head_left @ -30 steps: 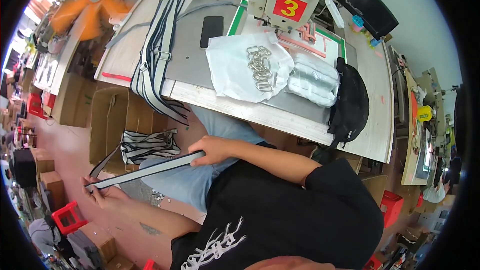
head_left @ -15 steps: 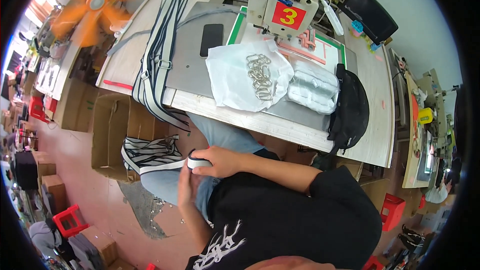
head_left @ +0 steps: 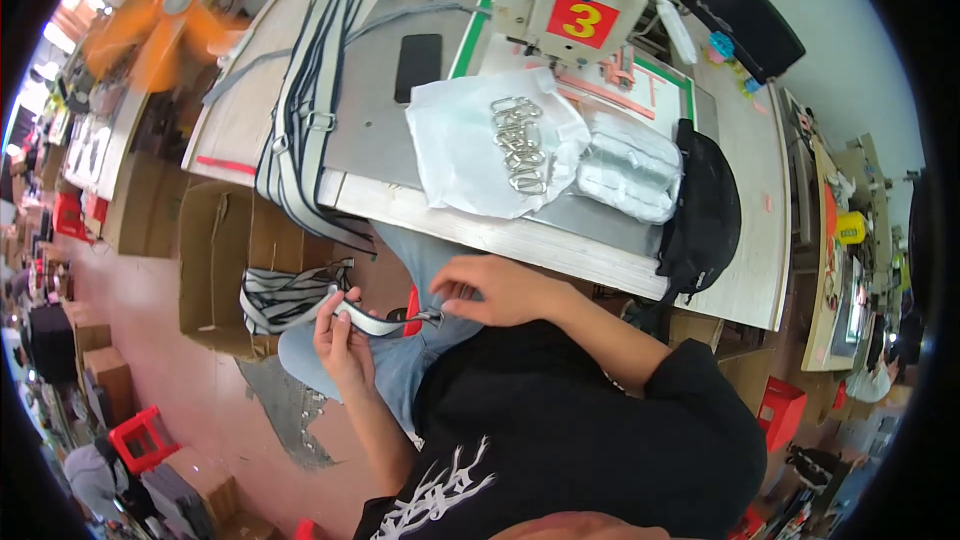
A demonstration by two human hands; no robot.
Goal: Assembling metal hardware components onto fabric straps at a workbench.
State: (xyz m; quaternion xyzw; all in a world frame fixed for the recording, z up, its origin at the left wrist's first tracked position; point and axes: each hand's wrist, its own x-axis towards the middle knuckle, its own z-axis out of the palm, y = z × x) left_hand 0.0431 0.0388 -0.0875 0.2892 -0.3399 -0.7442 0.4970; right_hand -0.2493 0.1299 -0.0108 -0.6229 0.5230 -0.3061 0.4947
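My left hand pinches a white webbing strap with dark edges, above my lap. From there the strap runs right to a loose end with a small greyish piece, too small to make out. Just above that end hovers my right hand, its fingers bent and apart; whether a fingertip touches the strap is unclear. On the other side of my left hand lies a bundle of striped straps, at the cardboard box.
More straps with metal buckles drape over the table's front edge. White paper bears several metal rings, beside a wrapped pack and black pouch. A phone, sewing machine and orange fan stand farther back.
My hands, close together before at a folded loop of strap, have moved apart. The left went left with the strap, the right went up and right, and a length of strap now spans between.
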